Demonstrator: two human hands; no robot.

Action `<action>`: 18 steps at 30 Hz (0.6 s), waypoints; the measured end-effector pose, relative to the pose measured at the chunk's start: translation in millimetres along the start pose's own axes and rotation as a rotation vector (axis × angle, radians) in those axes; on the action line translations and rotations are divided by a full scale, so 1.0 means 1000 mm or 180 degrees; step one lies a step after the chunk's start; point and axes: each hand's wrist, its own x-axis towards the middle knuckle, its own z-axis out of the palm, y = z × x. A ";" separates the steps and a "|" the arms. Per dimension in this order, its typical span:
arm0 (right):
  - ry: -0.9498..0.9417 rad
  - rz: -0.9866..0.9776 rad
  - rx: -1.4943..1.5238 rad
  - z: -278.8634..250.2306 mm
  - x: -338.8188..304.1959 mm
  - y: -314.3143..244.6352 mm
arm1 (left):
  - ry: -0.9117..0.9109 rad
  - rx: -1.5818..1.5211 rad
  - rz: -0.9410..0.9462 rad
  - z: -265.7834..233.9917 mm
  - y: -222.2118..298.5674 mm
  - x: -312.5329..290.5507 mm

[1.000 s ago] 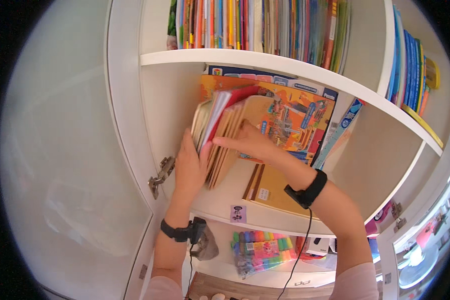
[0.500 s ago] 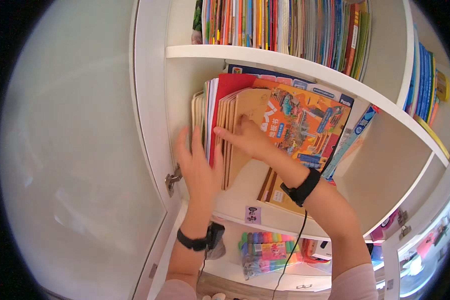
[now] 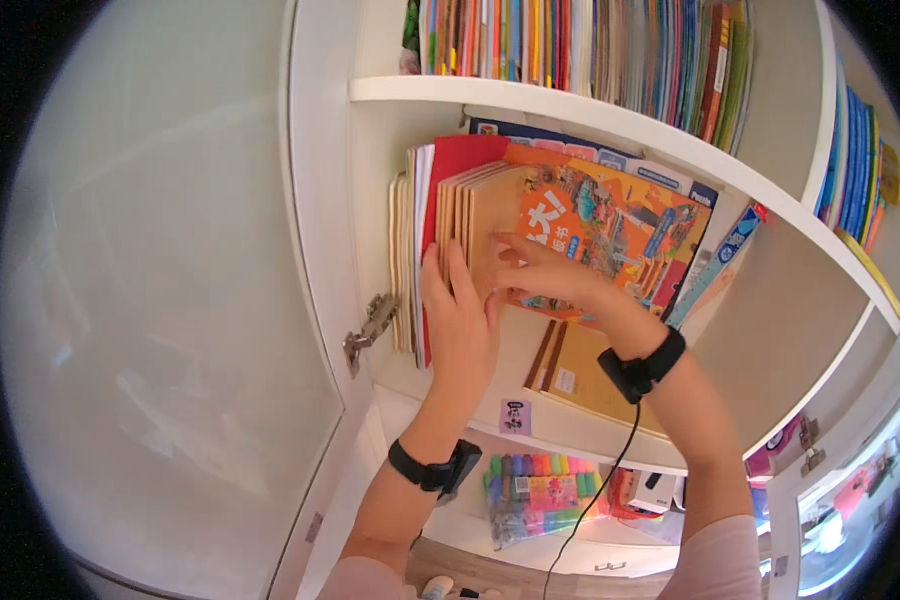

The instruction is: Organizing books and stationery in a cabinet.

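Several kraft-brown notebooks stand upright on the middle shelf beside a red folder. My left hand lies with fingers stretched along the notebooks' near edges, its index and middle fingers pointing up. Against the front notebook's cover rests my right hand, fingers bent and apart, thumb low near my left hand. Behind and to the right leans an orange picture-covered box or book. White papers and cream-edged notebooks stand left of the red folder.
A frosted cabinet door hangs open at left, its metal hinge jutting near the shelf. Brown-spined notebooks lie flat on the shelf. Thin books fill the shelf above. Below sits a pack of coloured markers. A black cable trails from my right wristband.
My left hand has moved right, from the cream-edged notebooks to the kraft-brown ones. My right hand has slid slightly right and down on the cover. The view has shifted a little.
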 end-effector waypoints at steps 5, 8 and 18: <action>-0.0908 -0.0108 -0.1059 -0.036 -0.057 0.051 | -0.0101 0.0276 -0.0311 -0.006 0.002 0.029; -0.1093 -0.0052 -0.2411 -0.056 -0.101 0.109 | -0.0265 0.0609 -0.0300 0.003 -0.006 0.033; -0.1284 0.1278 -0.1860 -0.101 -0.115 0.208 | -0.0385 0.0691 -0.0300 0.002 -0.004 0.039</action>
